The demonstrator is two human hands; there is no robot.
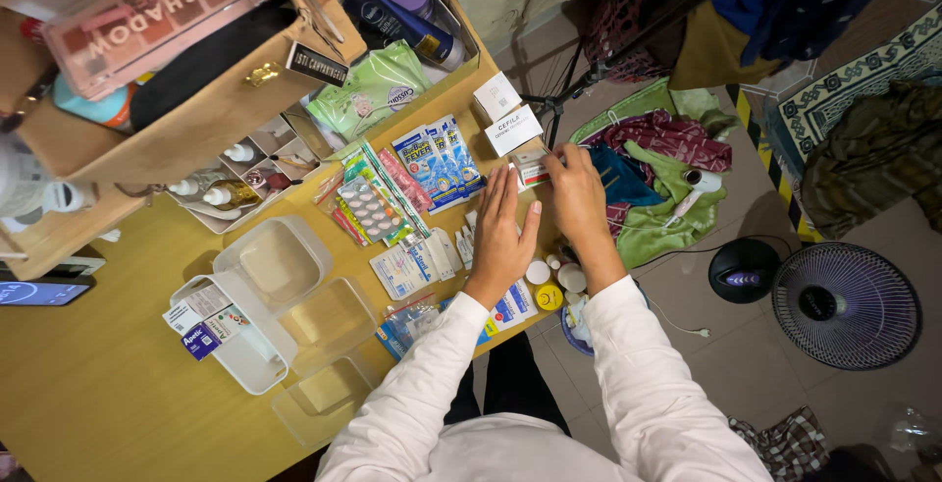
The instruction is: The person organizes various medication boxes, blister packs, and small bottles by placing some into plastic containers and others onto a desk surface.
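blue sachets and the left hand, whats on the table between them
Head view: almost nothing. The blue sachets lie just beyond the left hand; only a narrow strip of bare wooden table separates them.

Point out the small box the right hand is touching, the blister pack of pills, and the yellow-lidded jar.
Small box (531, 174), head view: its white-and-red top face.
Blister pack (365, 207), head view: the middle pill rows.
Yellow-lidded jar (549, 296), head view: centre of the lid.
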